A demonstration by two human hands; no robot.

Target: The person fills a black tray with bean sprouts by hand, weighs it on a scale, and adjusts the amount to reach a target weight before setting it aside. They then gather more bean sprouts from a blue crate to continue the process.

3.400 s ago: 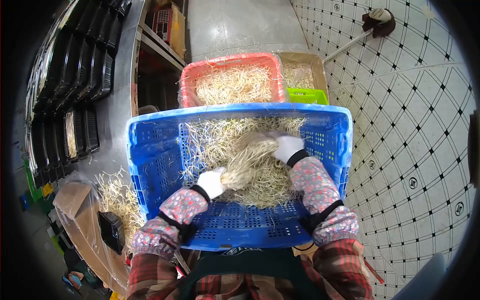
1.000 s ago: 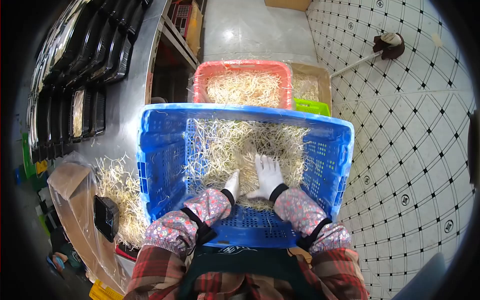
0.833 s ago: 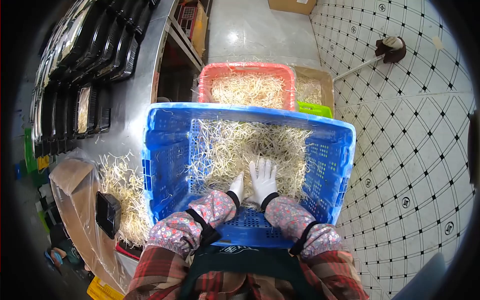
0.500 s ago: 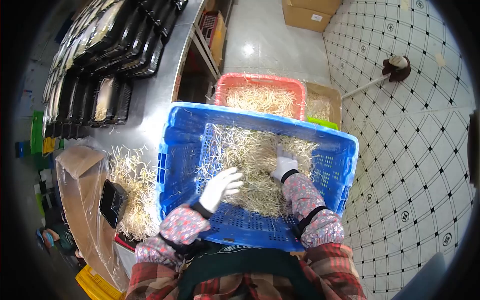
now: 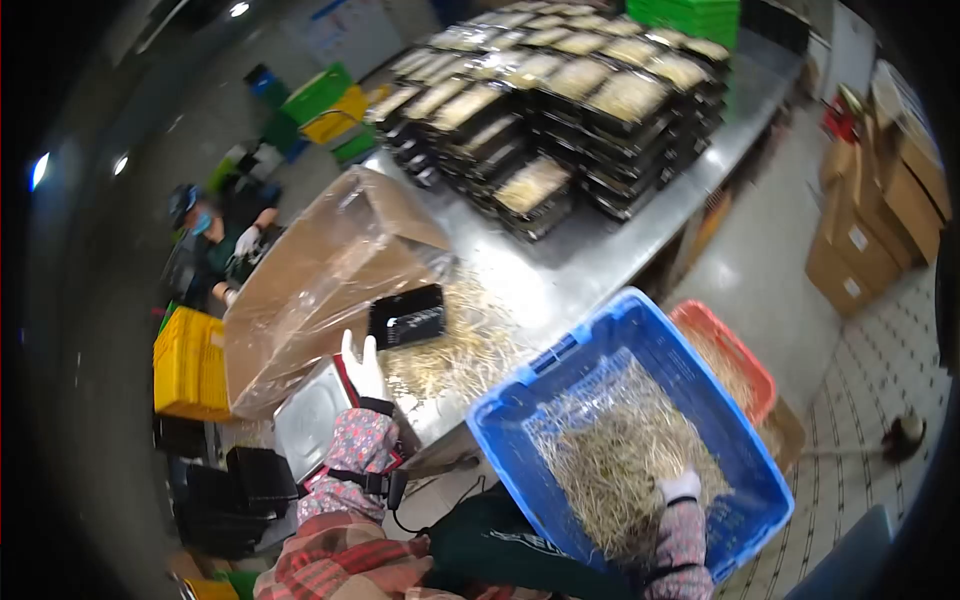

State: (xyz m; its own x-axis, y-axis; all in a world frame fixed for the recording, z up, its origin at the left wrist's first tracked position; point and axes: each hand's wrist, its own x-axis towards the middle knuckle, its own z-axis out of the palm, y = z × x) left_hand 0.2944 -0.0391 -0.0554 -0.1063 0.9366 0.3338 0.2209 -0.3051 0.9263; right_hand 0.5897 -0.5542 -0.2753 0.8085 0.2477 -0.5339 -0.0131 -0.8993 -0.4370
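My left hand (image 5: pixel 362 365), in a white glove, is raised with its fingers apart and holds nothing. It is beside an empty black plastic tray (image 5: pixel 407 316), which rests tilted against a heap of pale, thin sprouts (image 5: pixel 470 345) on the metal table. Just below that hand is a weighing scale (image 5: pixel 310 415) with a silver pan. My right hand (image 5: pixel 680 487), also gloved, reaches into a blue crate (image 5: pixel 535 500) and touches the mass of sprouts (image 5: pixel 615 450) inside. Its fingers are sunk among the strands, so their grip is hidden.
Stacked filled black trays (image 5: pixel 580 85) cover the far part of the metal table (image 5: pixel 570 270). A plastic-lined cardboard box (image 5: pixel 300 300) stands at left, with a co-worker (image 5: pixel 225 245) beyond. Behind the blue crate is a red crate (image 5: pixel 765 385). Cardboard boxes (image 5: pixel 860 230) stand at far right.
The view has swung left toward the table. My left hand has moved out of the blue crate to beside the black tray; my right hand stays in the sprouts.
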